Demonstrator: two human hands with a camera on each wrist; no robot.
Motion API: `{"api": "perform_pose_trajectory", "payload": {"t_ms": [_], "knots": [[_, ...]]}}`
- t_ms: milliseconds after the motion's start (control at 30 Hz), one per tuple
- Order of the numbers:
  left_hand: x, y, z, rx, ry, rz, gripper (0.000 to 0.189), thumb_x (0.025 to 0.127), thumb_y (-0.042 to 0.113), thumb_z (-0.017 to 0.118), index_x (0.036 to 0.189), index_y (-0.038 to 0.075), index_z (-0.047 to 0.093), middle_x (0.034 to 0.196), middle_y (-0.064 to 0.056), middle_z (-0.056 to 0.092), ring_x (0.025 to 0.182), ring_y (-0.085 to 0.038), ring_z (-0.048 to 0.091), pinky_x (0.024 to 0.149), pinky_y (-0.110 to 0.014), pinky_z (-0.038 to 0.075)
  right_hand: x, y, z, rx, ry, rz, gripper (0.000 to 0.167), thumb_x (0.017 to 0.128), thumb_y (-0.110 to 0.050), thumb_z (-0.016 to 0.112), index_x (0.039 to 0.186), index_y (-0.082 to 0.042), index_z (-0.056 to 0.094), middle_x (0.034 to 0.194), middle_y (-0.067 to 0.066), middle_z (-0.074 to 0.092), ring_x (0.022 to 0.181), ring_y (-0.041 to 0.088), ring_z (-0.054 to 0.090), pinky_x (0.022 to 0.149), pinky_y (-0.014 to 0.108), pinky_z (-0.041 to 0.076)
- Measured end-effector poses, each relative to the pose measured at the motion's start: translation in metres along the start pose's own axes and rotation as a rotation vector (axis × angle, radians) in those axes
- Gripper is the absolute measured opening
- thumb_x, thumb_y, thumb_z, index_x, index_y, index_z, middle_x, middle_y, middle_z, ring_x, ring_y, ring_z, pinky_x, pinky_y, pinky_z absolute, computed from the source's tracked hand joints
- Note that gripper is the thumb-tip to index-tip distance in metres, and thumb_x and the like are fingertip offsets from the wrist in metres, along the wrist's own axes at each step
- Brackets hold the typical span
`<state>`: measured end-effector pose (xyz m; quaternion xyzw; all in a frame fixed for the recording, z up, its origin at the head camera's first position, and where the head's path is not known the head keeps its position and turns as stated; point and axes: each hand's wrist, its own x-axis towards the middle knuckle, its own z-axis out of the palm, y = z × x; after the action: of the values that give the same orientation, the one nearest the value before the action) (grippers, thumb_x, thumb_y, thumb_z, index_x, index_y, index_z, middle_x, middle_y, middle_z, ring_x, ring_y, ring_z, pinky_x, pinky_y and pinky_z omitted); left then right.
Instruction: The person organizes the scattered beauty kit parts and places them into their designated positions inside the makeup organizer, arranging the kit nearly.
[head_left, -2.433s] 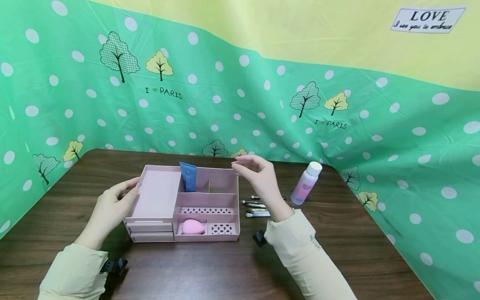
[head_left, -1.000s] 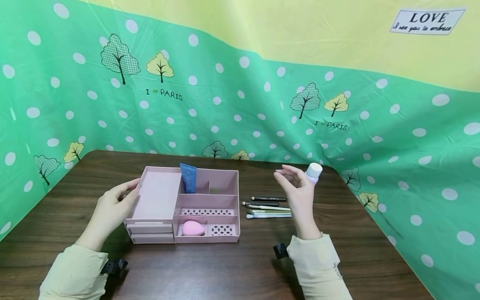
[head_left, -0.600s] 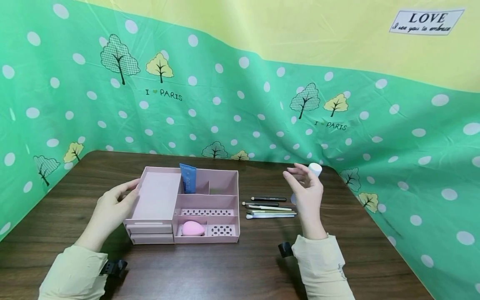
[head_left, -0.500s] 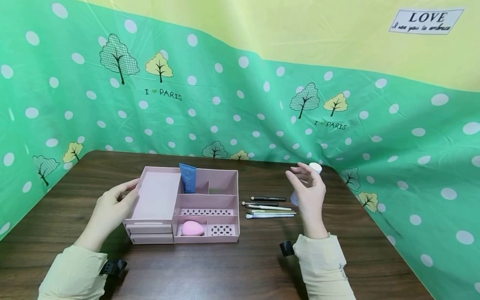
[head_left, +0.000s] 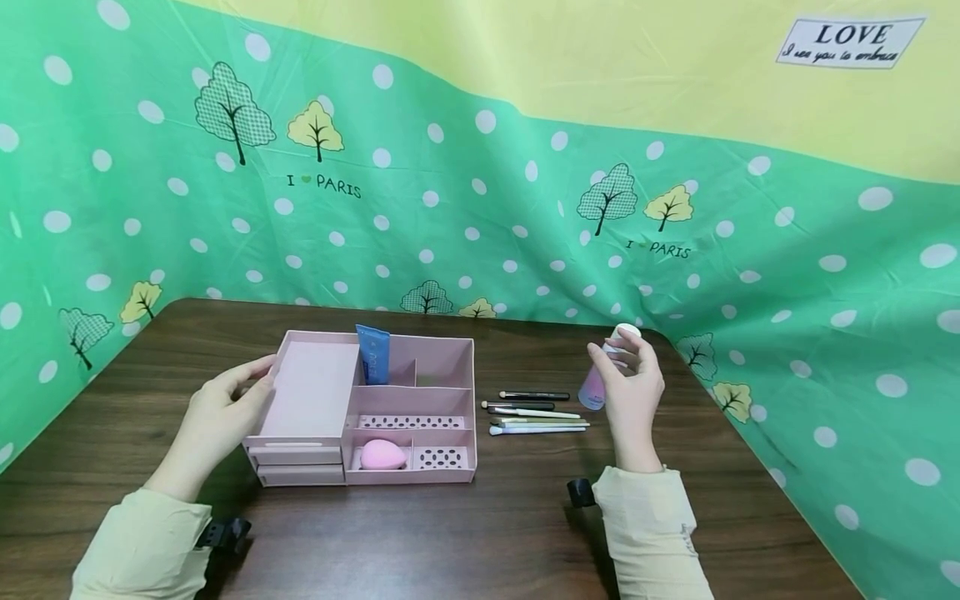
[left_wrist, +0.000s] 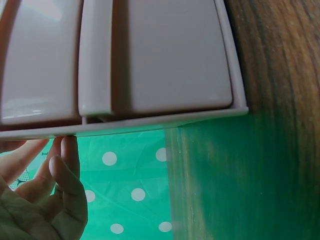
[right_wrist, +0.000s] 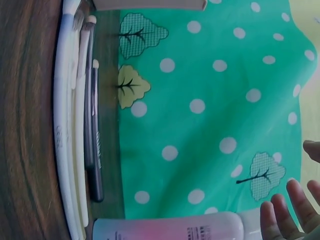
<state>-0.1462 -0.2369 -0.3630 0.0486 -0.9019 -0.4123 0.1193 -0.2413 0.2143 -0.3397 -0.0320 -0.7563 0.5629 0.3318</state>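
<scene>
My left hand [head_left: 217, 414] touches the left side of a pink desktop organizer [head_left: 315, 383]; in the left wrist view its fingertips [left_wrist: 70, 145] meet the side wall next to the drawers. At the right, my right hand [head_left: 633, 396] is beside a pink-and-lilac bottle [head_left: 592, 390] with a white cap [head_left: 627, 328]. Its thumb and fingers are spread apart, with fingertips [right_wrist: 270, 225] close by the cap in the right wrist view. Inside the organizer, a blue tube [head_left: 373, 357] stands in a back compartment and a pink makeup sponge [head_left: 382, 454] lies in a front one.
Several makeup brushes [head_left: 538, 414] lie on the dark wooden table [head_left: 420, 542] between the organizer and the bottle. A green polka-dot cloth [head_left: 480, 242] hangs behind the table and along its sides.
My right hand has moved from the organizer's back right corner, over the brushes, to the bottle at the right. My left hand stays at the organizer's side.
</scene>
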Motion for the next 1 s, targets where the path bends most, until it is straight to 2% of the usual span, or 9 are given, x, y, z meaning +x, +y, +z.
{"api": "perform_pose_trajectory", "payload": {"t_ms": [100,367,500,667,833,1000], "knots": [[0.001,-0.001,0.0,0.002,0.011,0.016,0.048,0.104,0.03,0.045,0.142,0.002,0.052,0.115,-0.021,0.061,0.075,-0.014,0.045,0.062,-0.027,0.038,0.001,0.004,-0.003,-0.019,0.014,0.008,0.051,0.085,-0.022,0.078,0.128,-0.003,0.06,0.11,0.004,0.063,0.096,0.011,0.056,0.082,0.02,0.044],[0.003,-0.004,0.001,0.009,0.021,0.027,0.047,0.104,0.03,0.046,0.141,0.002,0.053,0.119,-0.023,0.062,0.079,-0.017,0.047,0.063,-0.027,0.039,0.004,0.017,-0.008,-0.053,0.02,0.045,0.055,0.086,-0.025,0.077,0.135,-0.01,0.056,0.117,0.005,0.057,0.099,0.013,0.053,0.08,0.016,0.042],[0.003,-0.004,0.001,0.009,0.024,0.032,0.047,0.104,0.029,0.046,0.141,0.002,0.053,0.116,-0.022,0.062,0.077,-0.014,0.047,0.062,-0.026,0.039,0.008,0.025,-0.009,-0.071,0.046,0.053,0.055,0.086,-0.023,0.077,0.134,-0.007,0.055,0.114,0.002,0.054,0.097,0.009,0.052,0.08,0.016,0.042],[0.003,-0.004,0.0,0.004,0.026,0.033,0.047,0.103,0.029,0.047,0.141,0.002,0.053,0.104,-0.018,0.062,0.07,-0.009,0.045,0.06,-0.026,0.039,0.01,0.036,-0.009,-0.097,0.06,0.064,0.057,0.085,-0.023,0.077,0.134,-0.005,0.053,0.111,-0.002,0.049,0.098,0.01,0.048,0.081,0.018,0.043],[0.002,-0.004,0.0,0.0,0.026,0.036,0.046,0.103,0.029,0.047,0.141,0.002,0.053,0.105,-0.018,0.062,0.071,-0.008,0.045,0.06,-0.026,0.039,0.01,0.043,-0.009,-0.122,0.065,0.091,0.06,0.085,-0.025,0.077,0.135,-0.006,0.051,0.112,-0.006,0.044,0.099,0.01,0.046,0.083,0.02,0.042],[0.002,-0.004,0.0,0.002,0.025,0.036,0.046,0.103,0.029,0.047,0.141,0.002,0.053,0.105,-0.018,0.062,0.073,-0.008,0.045,0.06,-0.026,0.039,0.012,0.049,-0.009,-0.146,0.063,0.118,0.061,0.085,-0.024,0.078,0.136,-0.006,0.05,0.119,0.003,0.048,0.101,0.013,0.047,0.085,0.023,0.04]]}}
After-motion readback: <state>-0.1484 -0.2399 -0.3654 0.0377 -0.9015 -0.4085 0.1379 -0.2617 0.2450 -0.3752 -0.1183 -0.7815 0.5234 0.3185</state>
